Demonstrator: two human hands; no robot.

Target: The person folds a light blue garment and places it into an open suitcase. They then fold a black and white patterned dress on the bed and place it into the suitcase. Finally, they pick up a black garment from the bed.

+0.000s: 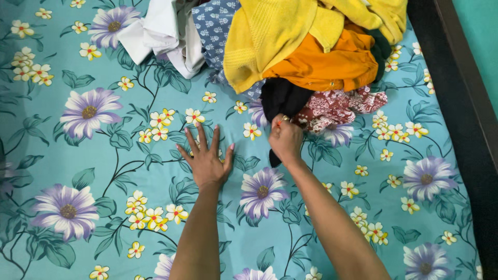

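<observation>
My left hand (206, 159) lies flat on the teal floral bedsheet (104, 171), fingers spread, holding nothing. My right hand (286, 140) is closed on a black cloth (282, 98) that hangs out from under a pile of clothes at the top. The pile holds a yellow towel-like cloth (270, 36), an orange garment (332, 65), a maroon printed cloth (337, 106), a blue patterned cloth (212, 26) and a white garment (166, 33). A strip of the black cloth shows below my right fist.
A dark bed frame edge (456, 88) runs down the right side, with a teal wall (480, 26) beyond it. The bedsheet with purple and yellow flowers stretches left and toward me.
</observation>
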